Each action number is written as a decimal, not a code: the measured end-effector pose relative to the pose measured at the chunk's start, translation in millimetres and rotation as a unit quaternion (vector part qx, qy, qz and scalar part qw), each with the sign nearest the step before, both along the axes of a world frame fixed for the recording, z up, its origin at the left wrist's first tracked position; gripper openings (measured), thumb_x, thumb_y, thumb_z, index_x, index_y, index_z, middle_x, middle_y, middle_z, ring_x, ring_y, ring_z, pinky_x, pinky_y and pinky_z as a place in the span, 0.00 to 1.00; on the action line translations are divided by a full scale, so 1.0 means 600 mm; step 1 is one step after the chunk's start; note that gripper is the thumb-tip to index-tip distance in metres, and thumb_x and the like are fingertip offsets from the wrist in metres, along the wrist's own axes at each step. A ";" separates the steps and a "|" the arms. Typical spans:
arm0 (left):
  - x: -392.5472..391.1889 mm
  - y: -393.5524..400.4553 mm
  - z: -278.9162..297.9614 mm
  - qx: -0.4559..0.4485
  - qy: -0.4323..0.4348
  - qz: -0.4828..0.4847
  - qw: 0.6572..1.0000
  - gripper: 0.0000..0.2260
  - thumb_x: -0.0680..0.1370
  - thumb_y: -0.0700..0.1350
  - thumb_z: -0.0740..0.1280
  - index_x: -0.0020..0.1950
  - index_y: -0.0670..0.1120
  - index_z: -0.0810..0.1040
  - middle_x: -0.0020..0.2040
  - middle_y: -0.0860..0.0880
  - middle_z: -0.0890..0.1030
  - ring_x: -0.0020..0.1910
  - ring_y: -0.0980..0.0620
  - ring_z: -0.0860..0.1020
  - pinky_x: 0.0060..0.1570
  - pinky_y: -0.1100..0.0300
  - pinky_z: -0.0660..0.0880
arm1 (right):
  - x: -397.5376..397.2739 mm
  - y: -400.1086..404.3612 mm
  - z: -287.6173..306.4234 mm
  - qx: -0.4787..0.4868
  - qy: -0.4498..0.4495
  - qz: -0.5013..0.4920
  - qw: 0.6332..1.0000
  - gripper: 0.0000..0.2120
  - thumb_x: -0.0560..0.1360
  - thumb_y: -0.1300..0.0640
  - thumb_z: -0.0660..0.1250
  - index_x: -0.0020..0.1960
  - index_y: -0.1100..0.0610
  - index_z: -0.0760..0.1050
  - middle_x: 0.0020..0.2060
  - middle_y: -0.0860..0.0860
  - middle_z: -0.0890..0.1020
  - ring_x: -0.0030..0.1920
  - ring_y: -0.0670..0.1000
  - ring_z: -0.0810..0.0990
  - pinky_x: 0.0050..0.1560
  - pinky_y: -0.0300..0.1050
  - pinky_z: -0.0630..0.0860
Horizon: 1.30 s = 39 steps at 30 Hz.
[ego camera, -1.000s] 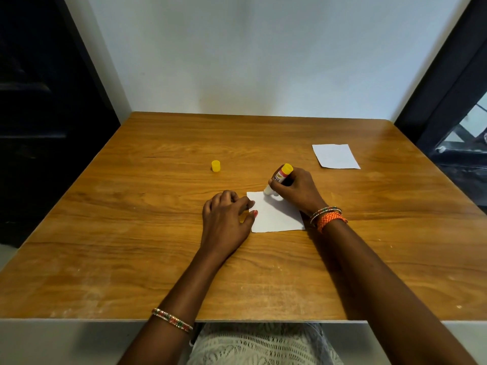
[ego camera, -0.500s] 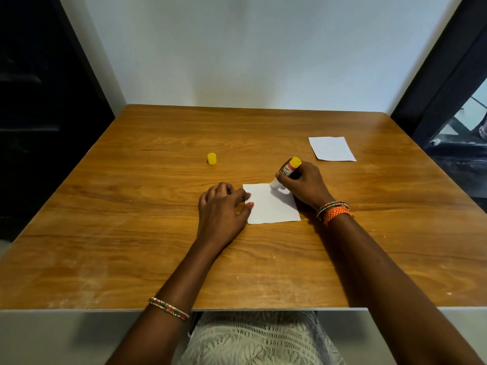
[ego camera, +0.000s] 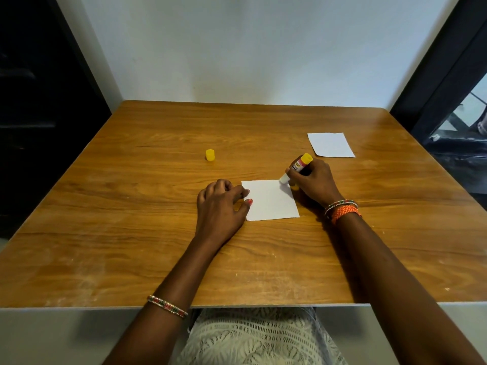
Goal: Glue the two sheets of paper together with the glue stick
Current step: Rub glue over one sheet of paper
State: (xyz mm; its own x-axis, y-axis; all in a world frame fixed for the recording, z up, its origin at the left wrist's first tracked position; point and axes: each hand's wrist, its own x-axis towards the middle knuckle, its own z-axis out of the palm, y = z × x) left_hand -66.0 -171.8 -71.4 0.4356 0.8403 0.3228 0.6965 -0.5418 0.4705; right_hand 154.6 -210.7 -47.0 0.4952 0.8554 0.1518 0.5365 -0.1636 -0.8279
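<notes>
A white sheet of paper (ego camera: 268,200) lies flat near the middle of the wooden table (ego camera: 131,219). My left hand (ego camera: 220,206) rests on the table with its fingertips pressing the sheet's left edge. My right hand (ego camera: 313,181) grips an uncapped glue stick (ego camera: 299,165) with a yellow end, tilted, its white tip touching the sheet's far right corner. A second white sheet (ego camera: 330,144) lies apart at the far right. The yellow cap (ego camera: 210,155) stands alone to the far left of the sheets.
A white wall stands behind the table's far edge. Dark panels flank the table on both sides. The table's near edge (ego camera: 237,305) runs just above my lap.
The glue stick's tip has travelled rightwards along the sheet's far edge to its right corner. My left hand has stayed on the left edge. The view shifted slightly.
</notes>
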 end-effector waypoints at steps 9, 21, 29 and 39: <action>0.000 0.001 -0.003 0.001 -0.006 -0.002 1.000 0.10 0.75 0.55 0.64 0.55 0.56 0.77 0.52 0.52 0.72 0.57 0.52 0.69 0.60 0.54 0.59 | -0.010 -0.011 0.003 0.043 0.021 -0.044 0.998 0.08 0.73 0.58 0.69 0.51 0.59 0.76 0.46 0.51 0.79 0.46 0.50 0.78 0.46 0.42 0.76; -0.002 -0.002 -0.003 0.010 -0.012 -0.014 1.000 0.10 0.75 0.52 0.64 0.55 0.55 0.78 0.51 0.52 0.73 0.56 0.52 0.70 0.58 0.56 0.58 | -0.002 -0.011 -0.002 0.070 0.080 -0.052 0.993 0.07 0.74 0.56 0.68 0.50 0.57 0.76 0.46 0.52 0.81 0.44 0.48 0.80 0.40 0.37 0.77; -0.001 -0.002 -0.002 0.005 -0.017 -0.014 1.000 0.10 0.75 0.51 0.65 0.55 0.54 0.78 0.52 0.51 0.73 0.58 0.52 0.70 0.60 0.55 0.59 | -0.005 -0.010 -0.006 0.038 0.045 -0.022 0.998 0.07 0.73 0.56 0.69 0.50 0.56 0.76 0.48 0.53 0.81 0.46 0.51 0.80 0.46 0.42 0.78; 0.011 -0.007 0.013 -0.011 -0.021 -0.140 0.990 0.14 0.79 0.50 0.56 0.64 0.58 0.73 0.67 0.54 0.71 0.71 0.56 0.59 0.67 0.53 0.53 | -0.002 -0.008 -0.009 0.023 0.028 -0.018 0.999 0.14 0.73 0.54 0.70 0.55 0.59 0.77 0.52 0.57 0.82 0.50 0.54 0.81 0.52 0.49 0.79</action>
